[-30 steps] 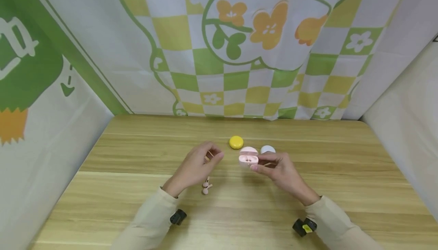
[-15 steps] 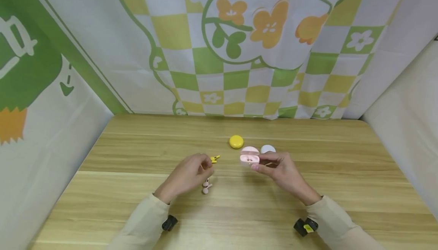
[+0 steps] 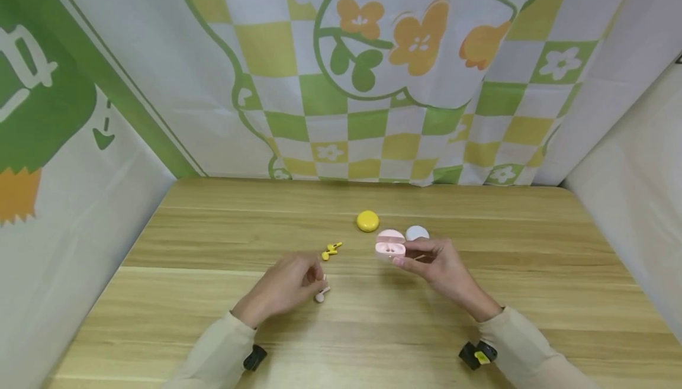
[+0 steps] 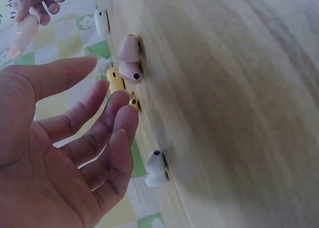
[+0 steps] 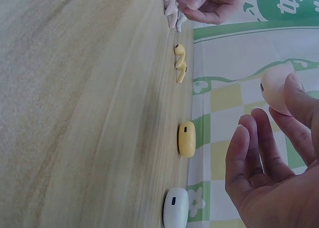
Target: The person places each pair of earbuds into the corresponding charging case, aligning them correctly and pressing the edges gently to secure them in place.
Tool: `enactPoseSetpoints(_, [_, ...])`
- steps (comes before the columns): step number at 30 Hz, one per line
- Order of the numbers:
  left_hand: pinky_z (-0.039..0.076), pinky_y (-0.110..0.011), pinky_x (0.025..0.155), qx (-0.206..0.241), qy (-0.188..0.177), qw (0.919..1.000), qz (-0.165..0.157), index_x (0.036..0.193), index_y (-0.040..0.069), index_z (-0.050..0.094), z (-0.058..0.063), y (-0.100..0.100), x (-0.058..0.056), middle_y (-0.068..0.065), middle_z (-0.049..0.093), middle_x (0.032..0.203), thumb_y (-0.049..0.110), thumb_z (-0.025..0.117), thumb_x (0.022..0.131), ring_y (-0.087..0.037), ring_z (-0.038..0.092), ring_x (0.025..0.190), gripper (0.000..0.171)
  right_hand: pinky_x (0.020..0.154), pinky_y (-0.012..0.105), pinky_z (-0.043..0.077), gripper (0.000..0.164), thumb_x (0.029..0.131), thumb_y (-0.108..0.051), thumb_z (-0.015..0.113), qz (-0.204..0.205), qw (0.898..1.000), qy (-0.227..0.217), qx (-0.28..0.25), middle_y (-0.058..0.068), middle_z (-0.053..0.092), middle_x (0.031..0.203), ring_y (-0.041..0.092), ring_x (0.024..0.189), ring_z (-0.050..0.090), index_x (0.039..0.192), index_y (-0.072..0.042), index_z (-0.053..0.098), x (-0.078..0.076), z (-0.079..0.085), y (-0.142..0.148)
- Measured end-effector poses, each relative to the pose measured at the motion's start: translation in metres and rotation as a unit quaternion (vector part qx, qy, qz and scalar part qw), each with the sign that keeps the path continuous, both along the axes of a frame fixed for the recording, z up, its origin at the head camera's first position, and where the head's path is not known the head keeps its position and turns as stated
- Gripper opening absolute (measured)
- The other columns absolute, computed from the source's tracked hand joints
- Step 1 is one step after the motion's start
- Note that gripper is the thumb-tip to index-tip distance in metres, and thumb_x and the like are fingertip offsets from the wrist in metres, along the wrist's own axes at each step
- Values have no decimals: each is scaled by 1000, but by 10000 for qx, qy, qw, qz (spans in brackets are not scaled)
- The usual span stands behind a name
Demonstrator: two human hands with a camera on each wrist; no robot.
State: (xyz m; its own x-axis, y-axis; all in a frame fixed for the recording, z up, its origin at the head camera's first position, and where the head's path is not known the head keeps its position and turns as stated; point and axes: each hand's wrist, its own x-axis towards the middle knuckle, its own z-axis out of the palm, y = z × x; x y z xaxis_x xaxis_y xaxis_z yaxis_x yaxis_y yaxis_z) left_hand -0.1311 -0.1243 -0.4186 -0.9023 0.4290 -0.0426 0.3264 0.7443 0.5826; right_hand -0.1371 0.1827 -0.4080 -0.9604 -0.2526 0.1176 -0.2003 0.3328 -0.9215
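My right hand pinches a pink earbud case with its lid up, held above the table; the right wrist view shows the case between thumb and forefinger. My left hand hovers beside two pink earbuds, partly covering one of them. In the left wrist view its thumb and fingers are bent loosely and apart, with nothing between them, and the pink earbuds lie just beyond the fingertips. Two yellow earbuds rest farther back. White earbuds show in the left wrist view, hidden from the head view.
A closed yellow case stands toward the back of the wooden table. Behind my right hand sits a white case, partly covered. A patterned curtain hangs along the table's back edge.
My left hand has drawn back toward me and left, uncovering the yellow earbuds and partly covering a pink one. The right hand, still holding the pink case, has shifted slightly right.
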Motion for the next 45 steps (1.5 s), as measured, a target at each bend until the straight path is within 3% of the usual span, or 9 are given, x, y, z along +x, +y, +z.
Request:
enactPoseSetpoints(5, [45,-30,63,-199,-43,9997,-106,80,21,62,-1,-1,4,12,57,74,23,81,87,-8,51,67,20,70,26,56,23,85,-4,82,-41,10000,-80,30,12,73,98,17,84,65,106,3,77,1,0,0])
enactPoseSetpoints(14, [43,-30,61,-330,323,9985,-305,76,22,61,-2,1,7,13,55,72,22,87,80,-5,48,66,26,70,26,56,23,85,-3,81,-14,9999,-133,38,15,73,100,19,84,65,107,3,76,1,0,-1])
enactPoseSetpoints(34, [44,-35,64,-597,281,9976,-206,81,16,69,-6,7,2,7,59,78,16,83,84,-11,49,72,14,71,27,57,22,85,-3,81,-32,9998,-175,87,13,73,98,18,84,66,105,3,77,1,-1,-1])
enactPoseSetpoints(45, [46,-34,64,-520,226,9982,-179,87,14,70,3,8,4,6,60,79,12,79,87,-12,51,72,9,71,26,57,22,85,-3,81,-33,9998,-191,84,13,73,98,17,84,65,105,3,77,1,-1,-2])
